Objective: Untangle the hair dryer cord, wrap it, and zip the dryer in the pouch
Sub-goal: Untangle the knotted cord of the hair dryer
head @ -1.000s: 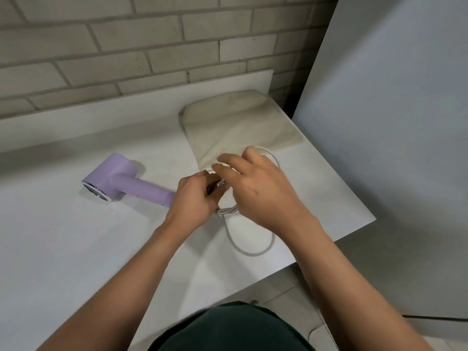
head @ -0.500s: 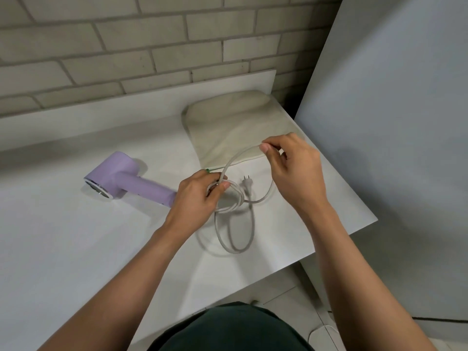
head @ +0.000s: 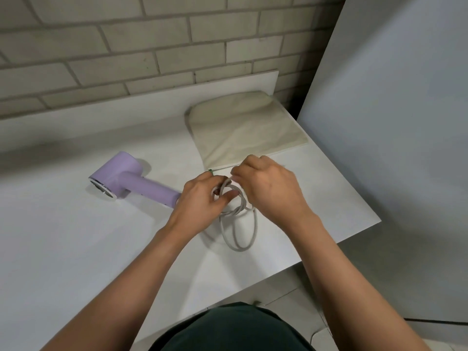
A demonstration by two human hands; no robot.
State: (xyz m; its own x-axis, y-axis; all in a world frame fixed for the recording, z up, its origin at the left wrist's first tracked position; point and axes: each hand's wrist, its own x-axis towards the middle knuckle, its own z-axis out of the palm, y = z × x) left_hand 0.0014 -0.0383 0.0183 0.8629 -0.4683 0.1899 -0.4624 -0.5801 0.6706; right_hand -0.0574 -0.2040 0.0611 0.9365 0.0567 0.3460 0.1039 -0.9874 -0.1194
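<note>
The lilac hair dryer (head: 131,182) lies flat on the white worktop (head: 76,249). Its handle runs rightward and slightly toward the person, and its chrome-ringed end faces near-left. At the handle's end, the left hand (head: 200,198) has its grip curled round small coils of the grey cord (head: 239,231). The right hand (head: 268,188) pinches a strand atop them. One loose loop trails toward the near edge. The cream pouch (head: 243,127) lies flat just beyond the hands.
</note>
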